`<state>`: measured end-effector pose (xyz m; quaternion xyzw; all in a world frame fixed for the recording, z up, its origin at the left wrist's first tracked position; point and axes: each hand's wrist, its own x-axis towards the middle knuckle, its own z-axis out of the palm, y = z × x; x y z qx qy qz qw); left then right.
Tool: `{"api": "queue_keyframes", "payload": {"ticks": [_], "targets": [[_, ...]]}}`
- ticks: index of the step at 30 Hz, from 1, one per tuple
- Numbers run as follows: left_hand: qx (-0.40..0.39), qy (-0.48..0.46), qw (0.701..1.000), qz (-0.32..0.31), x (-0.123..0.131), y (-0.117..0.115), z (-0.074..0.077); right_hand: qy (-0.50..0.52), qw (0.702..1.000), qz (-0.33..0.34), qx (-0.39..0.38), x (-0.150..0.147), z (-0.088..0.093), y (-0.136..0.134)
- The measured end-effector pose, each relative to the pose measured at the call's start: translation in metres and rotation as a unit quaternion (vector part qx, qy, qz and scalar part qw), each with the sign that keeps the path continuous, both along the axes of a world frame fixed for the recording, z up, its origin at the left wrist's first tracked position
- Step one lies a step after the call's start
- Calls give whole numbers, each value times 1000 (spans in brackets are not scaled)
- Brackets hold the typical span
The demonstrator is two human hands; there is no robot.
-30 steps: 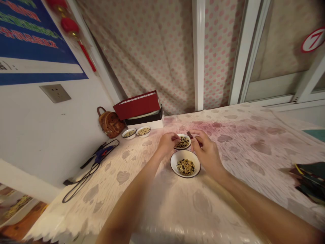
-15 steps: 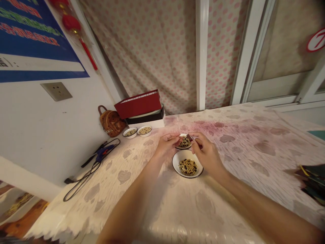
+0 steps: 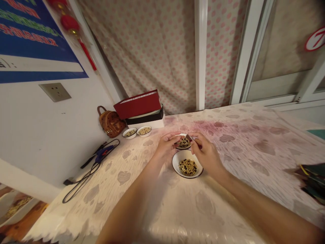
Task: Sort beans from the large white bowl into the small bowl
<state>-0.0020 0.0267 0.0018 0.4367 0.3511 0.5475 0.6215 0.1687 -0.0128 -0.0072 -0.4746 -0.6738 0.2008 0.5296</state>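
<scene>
left grip (image 3: 166, 144) and right grip (image 3: 207, 156) are held low over the table (image 3: 243, 162), facing each other, and are nearly touching. fingers of both are curled inward and drawn partly closed. a small dish (image 3: 183, 143) is placed between the two grips, with its rim partly covered by their fingertips. a dark reddish piece (image 3: 189, 138) is seen just above the dish, between the grips; its small size and the overlapping fingers prevent the holding grip from being identified, and no firm hold can be confirmed for either grip. dark and pale beans (image 3: 184, 143) are contained in the dish.

a white bowl (image 3: 187, 166) with a dark rim is placed just below the grips and directly beside the right grip's wrist side. pale and black beans (image 3: 188, 167) are heaped in its centre.

farther from the left grip, two small bowls (image 3: 137, 131) of mixed seeds are set side by side near a stack of boxes, topped by a red box (image 3: 137, 105). a brown studded bag (image 3: 110, 122) is placed beside the stack. a blue glue gun (image 3: 104, 154) with a black cord (image 3: 81, 186) is laid well to the left of the left grip. dark folded items (image 3: 313, 179) are seen at the table's edge, well to the right of the right grip.
</scene>
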Motion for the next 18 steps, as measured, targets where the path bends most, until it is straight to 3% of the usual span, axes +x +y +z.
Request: {"api": "queue_keyframes", "payload": {"ticks": [18], "targets": [[-18,-30,999,-38,12,-13,4,-18,1000,2,21,-1,-1,-1]]}}
